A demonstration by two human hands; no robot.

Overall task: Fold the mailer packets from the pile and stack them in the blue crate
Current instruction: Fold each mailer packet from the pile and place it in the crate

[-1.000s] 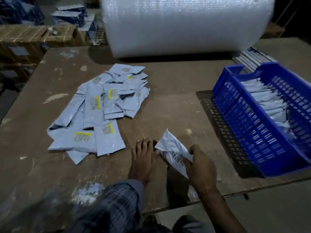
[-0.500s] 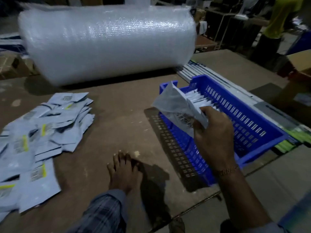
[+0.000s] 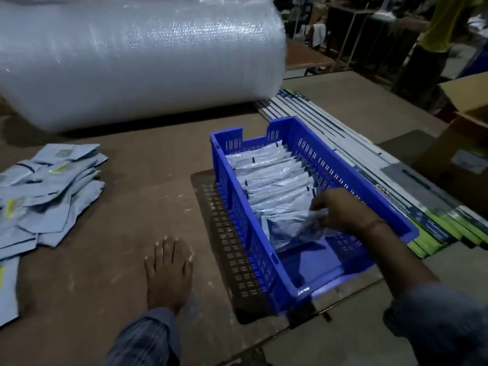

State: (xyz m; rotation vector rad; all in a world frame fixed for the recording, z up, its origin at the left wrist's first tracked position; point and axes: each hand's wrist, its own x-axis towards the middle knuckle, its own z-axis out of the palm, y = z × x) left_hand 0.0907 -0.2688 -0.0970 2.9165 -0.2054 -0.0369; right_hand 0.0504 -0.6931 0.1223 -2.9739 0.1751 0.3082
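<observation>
Packet set into crate
A folded mailer packet (image 3: 287,233) is pinched by the right hand (image 3: 340,210) inside the blue crate (image 3: 298,286), lower right; the left hand (image 3: 169,270) is laid flat, fingers released.

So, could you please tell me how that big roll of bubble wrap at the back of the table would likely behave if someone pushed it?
The bubble wrap roll lies on its curved side, so a push would probably set it rolling. Being air-filled plastic, it is likely light for its bulk. Its surface would probably dent softly under a hand.
</observation>
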